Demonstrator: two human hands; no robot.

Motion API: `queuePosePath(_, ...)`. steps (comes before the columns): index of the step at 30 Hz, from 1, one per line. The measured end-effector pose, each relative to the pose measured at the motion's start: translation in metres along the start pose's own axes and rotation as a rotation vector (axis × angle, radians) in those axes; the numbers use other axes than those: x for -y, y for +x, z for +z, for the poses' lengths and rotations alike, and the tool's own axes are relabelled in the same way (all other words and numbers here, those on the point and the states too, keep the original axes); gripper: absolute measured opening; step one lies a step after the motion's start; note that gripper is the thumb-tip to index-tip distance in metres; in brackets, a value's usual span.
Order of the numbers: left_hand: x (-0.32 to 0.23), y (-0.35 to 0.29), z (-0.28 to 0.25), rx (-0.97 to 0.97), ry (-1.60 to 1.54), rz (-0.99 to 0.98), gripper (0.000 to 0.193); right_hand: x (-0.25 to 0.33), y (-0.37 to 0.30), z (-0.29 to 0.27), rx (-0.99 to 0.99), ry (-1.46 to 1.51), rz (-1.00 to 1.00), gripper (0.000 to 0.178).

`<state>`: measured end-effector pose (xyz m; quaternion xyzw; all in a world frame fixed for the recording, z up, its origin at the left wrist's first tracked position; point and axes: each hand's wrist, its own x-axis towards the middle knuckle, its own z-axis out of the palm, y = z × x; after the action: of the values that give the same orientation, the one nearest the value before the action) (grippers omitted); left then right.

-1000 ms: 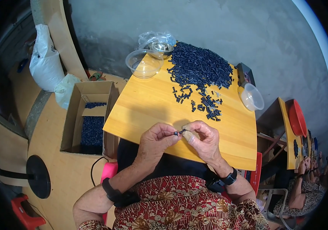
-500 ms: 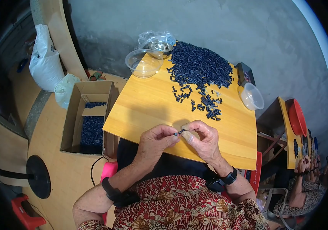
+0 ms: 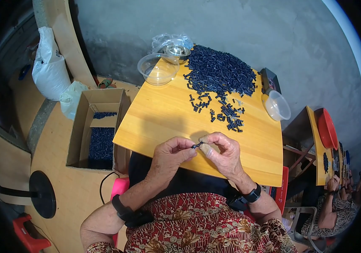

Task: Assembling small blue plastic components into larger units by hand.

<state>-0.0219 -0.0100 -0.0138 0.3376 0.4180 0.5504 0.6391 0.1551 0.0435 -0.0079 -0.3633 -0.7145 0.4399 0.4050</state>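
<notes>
Above the near edge of the yellow table (image 3: 146,130), my two hands meet at a small dark plastic piece (image 3: 197,145). My left hand (image 3: 170,158) pinches one end between thumb and forefinger. The other end sits in the pinch of my right hand (image 3: 223,155), whose fingertips look covered with pale wraps. Fine detail of the piece is too small to make out. Beyond my hands lies a loose group of similar dark pieces (image 3: 232,116), and behind it a large heap (image 3: 220,71) of them.
Clear plastic bowls stand at the table's far left (image 3: 158,78) and right (image 3: 276,106), near a metal bowl (image 3: 177,52) and a black box (image 3: 270,80). A cardboard box (image 3: 79,139) with dark pieces is on the floor at left. Another person (image 3: 330,211) sits at far right.
My hands stay in nearly the same place, still pinching the small piece, which shows slightly differently between my fingertips. At far right the other person's hand has shifted slightly.
</notes>
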Motion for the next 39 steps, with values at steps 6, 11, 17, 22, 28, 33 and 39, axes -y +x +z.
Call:
queuePosePath(6, 0.001, 0.0, 0.0, -0.01, -0.001, 0.012, 0.017, 0.003, 0.0, -0.003, 0.052, -0.019, 0.029, 0.012)
queuePosePath(11, 0.001, 0.0, -0.001, -0.002, -0.071, -0.032, 0.018, 0.003, 0.0, -0.002, 0.026, -0.01, 0.009, 0.014)
queuePosePath(17, 0.001, 0.001, -0.002, -0.001, -0.057, -0.024, 0.017, -0.003, 0.001, 0.0, -0.005, -0.01, -0.015, 0.015)
queuePosePath(22, 0.002, 0.002, -0.002, 0.006, -0.051, -0.026, 0.016, -0.003, 0.0, -0.001, -0.009, -0.012, -0.02, 0.015)
queuePosePath(28, 0.0, 0.001, -0.001, 0.001, -0.038, -0.05, 0.015, 0.001, 0.0, -0.002, 0.047, -0.023, 0.04, 0.014)
queuePosePath(33, -0.002, 0.0, 0.001, -0.011, -0.073, -0.043, 0.015, 0.011, 0.002, -0.001, 0.049, -0.065, -0.01, 0.01)
queuePosePath(39, 0.004, 0.001, -0.002, 0.017, -0.035, -0.047, 0.014, 0.013, 0.005, -0.004, 0.044, -0.273, -0.256, 0.009)
